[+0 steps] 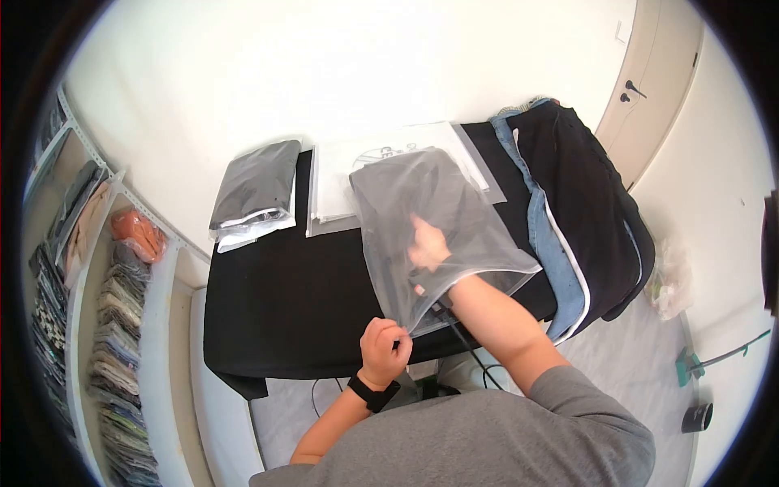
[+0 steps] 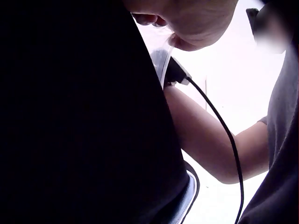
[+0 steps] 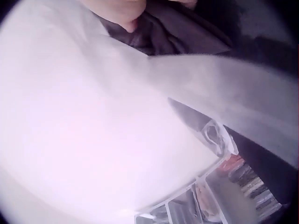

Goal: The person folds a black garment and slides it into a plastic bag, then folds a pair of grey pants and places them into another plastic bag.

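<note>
A frosted plastic bag (image 1: pixel 487 235) lies slanted across the table, its open end toward the person, with a folded dark grey garment (image 3: pixel 170 28) inside. My right hand (image 1: pixel 428 243) is inside the bag up to the wrist, seen through the film, with a finger extended over the garment. In the right wrist view only part of that hand shows at the top, against the dark cloth. My left hand (image 1: pixel 384 353), fingers curled, pinches the near left corner of the bag's mouth. The bag's clear edge (image 2: pixel 166 65) runs down from the left hand in the left wrist view.
Flat white printed bags (image 1: pixel 333 178) lie beneath the far end of the frosted bag. A bagged dark garment (image 1: pixel 260 183) sits at the back left of the black-covered table (image 1: pixel 284 300). Black and denim trousers (image 1: pixel 568 195) pile at right. Shelves of bagged clothes (image 1: pixel 122 357) stand left.
</note>
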Tool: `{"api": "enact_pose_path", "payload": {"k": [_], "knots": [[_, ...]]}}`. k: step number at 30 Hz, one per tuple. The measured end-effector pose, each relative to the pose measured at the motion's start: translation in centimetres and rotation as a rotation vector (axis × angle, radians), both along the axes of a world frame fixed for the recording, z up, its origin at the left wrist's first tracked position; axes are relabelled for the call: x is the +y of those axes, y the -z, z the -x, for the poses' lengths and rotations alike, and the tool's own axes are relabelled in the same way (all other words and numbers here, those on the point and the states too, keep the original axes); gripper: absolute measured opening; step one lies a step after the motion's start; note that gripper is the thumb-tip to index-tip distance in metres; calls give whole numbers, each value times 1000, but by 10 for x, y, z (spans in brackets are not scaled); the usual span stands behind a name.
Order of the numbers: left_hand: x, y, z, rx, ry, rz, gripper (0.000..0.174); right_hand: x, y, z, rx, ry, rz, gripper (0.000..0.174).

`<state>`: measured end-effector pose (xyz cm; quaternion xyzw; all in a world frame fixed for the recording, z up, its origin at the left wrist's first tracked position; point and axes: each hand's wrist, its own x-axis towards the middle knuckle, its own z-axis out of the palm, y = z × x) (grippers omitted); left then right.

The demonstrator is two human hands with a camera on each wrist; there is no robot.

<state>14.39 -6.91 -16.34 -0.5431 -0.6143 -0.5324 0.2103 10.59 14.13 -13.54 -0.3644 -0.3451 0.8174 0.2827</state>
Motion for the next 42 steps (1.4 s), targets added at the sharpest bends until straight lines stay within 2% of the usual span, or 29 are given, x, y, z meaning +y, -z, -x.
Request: {"api": "enact_pose_path", "payload": {"k": [1, 3, 4, 6, 7, 9, 10, 12, 13, 15, 18, 22, 25, 28, 30, 32, 34, 36, 38, 40, 42], "knots": [[-2, 1, 1, -46, -16, -2, 29, 0, -3, -4, -2, -1, 8, 49], [-3, 0, 0, -86, -19, 3, 28, 11, -15, -23, -23, -252, 142, 50], [-4, 0, -1, -126, -18, 1, 28, 11, -25, -36, -32, -257, 143, 50], [-4, 0, -2, -135, -22, -9, 28, 6, -53, -60, -356, -821, -258, 55], [-2, 0, -2, -133, -20, -18, 28, 1, -60, -64, -369, -824, -259, 55], [1, -1, -1, -114, -8, -32, 29, -11, -64, -69, -639, -470, -1477, 68], [1, -1, -2, -81, 4, -41, 30, -11, -58, -64, -647, -472, -1474, 68], [1, 0, -3, -80, 1, -41, 29, -8, -45, -44, -568, -215, -1943, 77], [0, 0, -2, -37, -9, -43, 30, -6, -43, -37, -568, -215, -1942, 77], [0, 0, 0, 12, -28, -45, 31, -1, -41, -20, -747, -580, -2028, 70], [-2, 1, -2, 24, -49, -35, 30, 2, -34, 0, -765, -632, -2110, 68], [-2, 3, 0, 42, -34, -17, 25, 20, -37, 18, -792, -700, -2022, 66], [0, 0, -1, 17, -65, 16, 23, 32, -31, 23, -721, -702, -2021, 67], [-1, -2, -3, -8, -80, 48, 22, 24, -30, 9, -693, -649, -2053, 68], [-3, -3, -2, -8, -80, 54, 21, 5, -27, -18, -697, -540, -2069, 70], [-8, -6, -1, -64, -78, 31, 22, -22, -31, -59, -662, -664, -1960, 69], [-20, -14, 5, -16, -92, 63, 22, -34, -23, -107, -495, -1007, -1869, 69], [-39, -17, 16, 19, -73, 137, 22, -36, -49, -156, -18, -1230, -1851, 56], [-50, -34, 18, -57, -91, 72, 21, -24, -82, -188, -34, -1494, -1204, 43], [-62, -40, 31, -157, -74, 117, 14, -7, -94, -213, -60, -1255, -1073, 29], [-65, -34, 39, -817, -38, 244, 14, 2, -89, -224, -193, -965, -1053, 21]]}}
